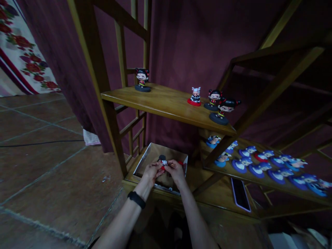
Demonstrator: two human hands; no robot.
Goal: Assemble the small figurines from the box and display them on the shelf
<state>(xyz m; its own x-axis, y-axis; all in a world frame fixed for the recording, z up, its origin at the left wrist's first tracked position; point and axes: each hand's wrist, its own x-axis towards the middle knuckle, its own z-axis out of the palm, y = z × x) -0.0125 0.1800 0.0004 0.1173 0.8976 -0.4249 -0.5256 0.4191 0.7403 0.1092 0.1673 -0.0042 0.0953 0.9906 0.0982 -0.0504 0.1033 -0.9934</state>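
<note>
My left hand (pixel 152 172) and my right hand (pixel 175 171) meet over an open cardboard box (pixel 145 157) on the lowest wooden shelf. Together they pinch a small black-haired figurine (pixel 163 160) with red on it, fingers closed round it. A black band sits on my left wrist. On the shelf above stand a black-haired figurine (pixel 142 80) at the left, and at the right a white-haired one on a red base (pixel 195 96) beside two more black-haired ones (pixel 213 100) (pixel 223 111).
Several blue-based figurines (pixel 259 162) line the lower right shelf. A phone (pixel 240 194) lies flat on the bottom shelf to the right of the box. Wooden shelf posts (pixel 109 114) frame the unit, a dark red curtain hangs behind, tiled floor spreads left.
</note>
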